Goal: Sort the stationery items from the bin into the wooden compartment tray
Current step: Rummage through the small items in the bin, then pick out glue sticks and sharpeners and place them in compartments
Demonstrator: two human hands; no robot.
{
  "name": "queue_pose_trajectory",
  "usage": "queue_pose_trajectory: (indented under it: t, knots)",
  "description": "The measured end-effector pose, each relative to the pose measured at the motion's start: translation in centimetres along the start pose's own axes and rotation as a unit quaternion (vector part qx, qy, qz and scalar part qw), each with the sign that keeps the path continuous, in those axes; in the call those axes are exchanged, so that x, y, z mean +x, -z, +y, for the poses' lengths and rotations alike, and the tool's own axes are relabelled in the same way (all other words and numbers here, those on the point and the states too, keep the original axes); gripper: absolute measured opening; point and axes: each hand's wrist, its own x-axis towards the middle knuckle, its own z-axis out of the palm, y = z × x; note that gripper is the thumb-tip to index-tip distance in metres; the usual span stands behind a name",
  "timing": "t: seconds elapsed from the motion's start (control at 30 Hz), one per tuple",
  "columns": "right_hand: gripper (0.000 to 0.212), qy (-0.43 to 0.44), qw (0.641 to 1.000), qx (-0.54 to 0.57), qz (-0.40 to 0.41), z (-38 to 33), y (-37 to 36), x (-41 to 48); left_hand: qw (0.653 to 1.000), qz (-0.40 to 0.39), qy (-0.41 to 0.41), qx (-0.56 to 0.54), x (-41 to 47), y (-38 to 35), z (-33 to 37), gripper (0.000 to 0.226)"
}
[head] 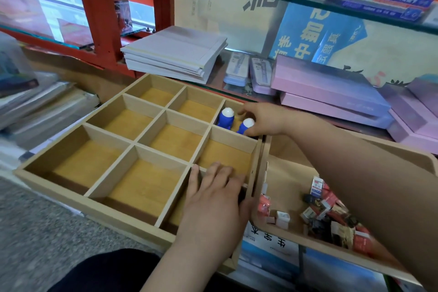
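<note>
Compartment tray (71, 199) under L hand (213, 199): pale beige wood walls, honey-yellow floors w/ faint grain. Left figure (226, 118) & right figure (245, 125), both at R hand (263, 118): royal-blue bodies, white dome tops. Bin (289, 173) under R forearm: plain light tan. Small boxes (331, 216) in it: mix of red, white, dark brown/black. Flat boxes (331, 87) beyond R hand: pink fading to lilac. Paper stack (175, 52) beyond L hand: white-grey, faint ruled lines. Surface (35, 232) left of L hand: grey speckle.

One wooden tray (94, 207) of nine compartments; two blue white-capped items (226, 118) far right; one bin (289, 173), right, small boxes (316, 186) too jumbled to count.
</note>
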Motion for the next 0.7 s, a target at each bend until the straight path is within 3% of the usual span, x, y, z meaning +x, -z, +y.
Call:
queue_pose_trajectory:
  t: [0.13, 0.27, 0.4, 0.53, 0.63, 0.7]
  knots:
    - [0.046, -0.012, 0.998, -0.044, 0.045, 0.8, -0.9, 0.0, 1.0, -0.003, 0.006, -0.003, 0.1, 0.0, 0.1, 0.048]
    - [0.053, -0.009, 0.997, -0.048, 0.062, 1.1, -1.6, 0.3, 1.0, 0.002, 0.011, -0.014, 0.2, 0.3, 0.3, 0.048]
    - [0.05, 0.012, 0.991, -0.031, 0.13, 1.5, -0.7, -1.4, 0.999, 0.03, 0.004, -0.015, -0.1, 0.7, 0.4, 0.043]
    - [0.041, 0.025, 0.981, -0.003, 0.191, 3.7, -0.1, -4.9, 0.983, 0.15, -0.1, -0.033, -1.3, -0.7, 2.8, 0.034]
    - [0.04, -0.012, 0.98, 0.064, 0.189, 6.3, -1.6, -7.7, 0.968, 0.135, -0.206, -0.055, -1.8, -3.9, 5.7, 0.033]
    - [0.039, -0.054, 0.977, 0.14, 0.151, 7.9, -3.1, -9.2, 0.975, 0.095, -0.2, -0.035, -1.3, -6.0, 6.4, 0.032]
